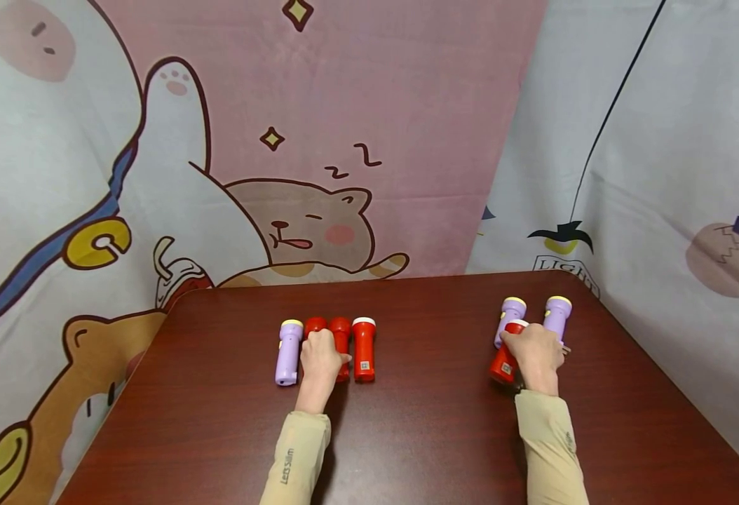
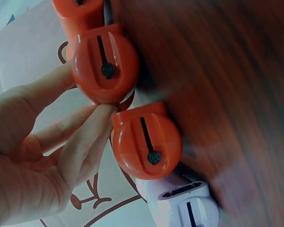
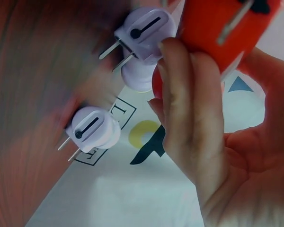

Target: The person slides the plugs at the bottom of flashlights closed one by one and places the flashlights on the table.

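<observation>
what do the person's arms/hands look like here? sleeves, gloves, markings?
Both hands are bare: no gloves, rings or watch in view. The left hand and right hand come out of snug beige long sleeves ending at the wrist. The left sleeve carries small dark lettering; the right sleeve has a faint small mark.

The head view is bright and evenly lit, with soft light from above. The table shows a weak sheen and only short, soft shadows beside the sleeves and under the torches. The lines of the backdrop behind the table bend toward the picture edges, as from a wide lens. Both wrist views are less sharp: the wood of the table is smeared by motion blur, and the near fingers look slightly soft and pale.
</observation>
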A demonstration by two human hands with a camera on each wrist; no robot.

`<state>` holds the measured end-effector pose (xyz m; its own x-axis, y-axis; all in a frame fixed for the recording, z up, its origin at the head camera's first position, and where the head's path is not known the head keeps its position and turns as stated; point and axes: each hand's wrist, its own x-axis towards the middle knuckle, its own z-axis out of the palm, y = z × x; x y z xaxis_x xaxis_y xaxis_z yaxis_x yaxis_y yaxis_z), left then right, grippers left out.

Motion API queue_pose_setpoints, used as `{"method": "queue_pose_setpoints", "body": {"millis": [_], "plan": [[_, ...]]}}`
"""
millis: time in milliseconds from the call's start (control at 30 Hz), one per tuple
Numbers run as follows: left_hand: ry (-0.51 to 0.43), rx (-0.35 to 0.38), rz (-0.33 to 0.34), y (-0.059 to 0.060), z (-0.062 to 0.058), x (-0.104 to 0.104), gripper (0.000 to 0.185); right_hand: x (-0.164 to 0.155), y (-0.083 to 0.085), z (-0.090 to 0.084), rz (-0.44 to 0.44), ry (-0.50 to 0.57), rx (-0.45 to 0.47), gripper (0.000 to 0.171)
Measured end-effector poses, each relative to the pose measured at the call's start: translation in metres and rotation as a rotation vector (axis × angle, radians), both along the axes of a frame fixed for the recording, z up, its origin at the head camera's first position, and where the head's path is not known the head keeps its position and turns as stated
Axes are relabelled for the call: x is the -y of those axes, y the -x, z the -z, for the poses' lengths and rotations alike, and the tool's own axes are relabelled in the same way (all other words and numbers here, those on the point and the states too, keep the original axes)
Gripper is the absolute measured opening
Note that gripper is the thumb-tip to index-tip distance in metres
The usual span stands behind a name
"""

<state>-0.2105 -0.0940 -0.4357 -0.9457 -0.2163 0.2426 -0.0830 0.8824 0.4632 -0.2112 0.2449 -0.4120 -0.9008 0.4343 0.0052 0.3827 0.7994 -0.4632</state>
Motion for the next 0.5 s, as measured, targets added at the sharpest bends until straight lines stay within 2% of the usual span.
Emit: {"method": "queue_pose_setpoints", "body": {"millis": [500], "plan": [[0.008, 0.013, -0.005, -0.001, -0.001, -0.001, 0.041, 0.02, 0.007, 0.002, -0.033, -0.006, -0.009, 0.056]]}}
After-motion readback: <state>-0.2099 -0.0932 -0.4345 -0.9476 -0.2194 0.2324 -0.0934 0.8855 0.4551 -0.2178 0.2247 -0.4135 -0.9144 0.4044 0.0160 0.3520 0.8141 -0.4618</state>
